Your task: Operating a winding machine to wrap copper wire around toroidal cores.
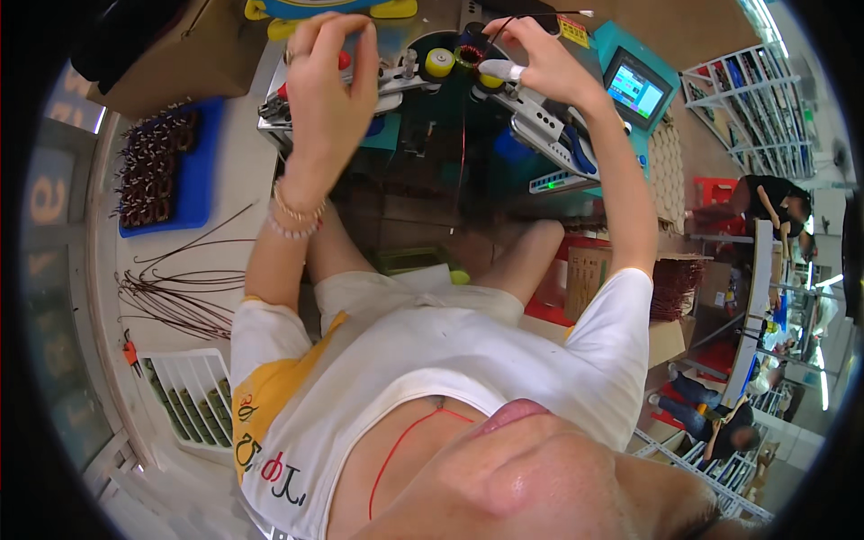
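My left hand (331, 85) is raised over the left arm of a winding machine, its fingertips drawn together. I cannot make out what lies in them. Beside the ring-shaped coil (468, 57), my right hand (544, 65) has curled fingers. White tape or a cot covers one fingertip, close against the coil. A dark wire (531, 14) with a pale tip arcs up from these fingers; their hold is partly hidden. Yellow-faced rollers (439, 62) flank the coil, and a reddish wire (463, 144) hangs below it.
A teal control box with a lit screen (637, 85) stands right of the machine. On the left table are a blue tray (193, 166) of wound coils, loose dark wires (171, 292) and a white basket (189, 396) of green rolls. Other people (774, 202) work at far right.
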Available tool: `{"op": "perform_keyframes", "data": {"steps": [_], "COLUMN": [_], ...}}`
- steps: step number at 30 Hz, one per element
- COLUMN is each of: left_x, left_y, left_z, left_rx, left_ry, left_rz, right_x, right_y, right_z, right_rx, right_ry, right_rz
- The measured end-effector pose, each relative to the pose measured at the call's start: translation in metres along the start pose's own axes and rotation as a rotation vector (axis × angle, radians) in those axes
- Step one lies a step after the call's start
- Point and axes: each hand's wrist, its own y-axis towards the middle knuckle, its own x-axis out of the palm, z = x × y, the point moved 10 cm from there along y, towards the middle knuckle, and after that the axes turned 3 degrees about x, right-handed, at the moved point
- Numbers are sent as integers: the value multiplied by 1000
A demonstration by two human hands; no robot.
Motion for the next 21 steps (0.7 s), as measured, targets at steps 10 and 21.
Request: {"op": "perform_keyframes", "data": {"steps": [10, 21], "left_x": [81, 105], "left_y": [-88, -143], "left_z": [-11, 57], "left_rx": [-644, -1219], "left_ry": [-572, -1416], "left_rz": [-573, -571], "right_x": [-4, 30], "right_y": [26, 77], "right_z": [-22, 32], "right_rx": [-120, 11], "right_ry": [42, 152], "right_rz": [53, -470]}}
